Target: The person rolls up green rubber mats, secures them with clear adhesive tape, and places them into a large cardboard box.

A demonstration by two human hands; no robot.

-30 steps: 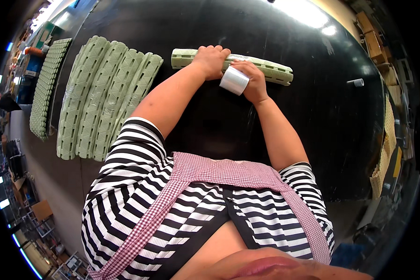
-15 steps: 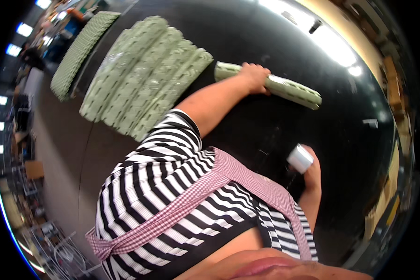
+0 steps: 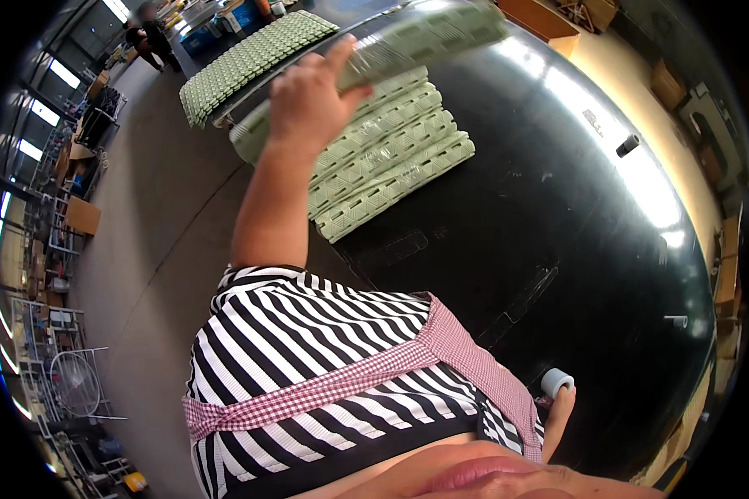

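My left hand [image 3: 308, 104] is closed round a pale green rolled mat [image 3: 433, 40], held above a row of similar green rolled mats [image 3: 391, 175] on the black table. The held roll is blurred, and part of it is behind my hand. Clear shiny tape shows on several of the rolls lying side by side. Low at the right, close to my apron, my right hand [image 3: 561, 416] grips a roll of tape [image 3: 557, 382]; most of its fingers are hidden.
A stack of green slatted mats [image 3: 258, 58] lies past the row, at the far left. A small dark cylinder [image 3: 628, 145] stands on the black table [image 3: 558, 249] to the right. Cardboard boxes [image 3: 728, 258] line the right side; two people are far off at upper left.
My left hand has lifted the rolled mat off the table and carried it left, over the row. My right hand has drawn back toward my body with the tape. The view has turned left.
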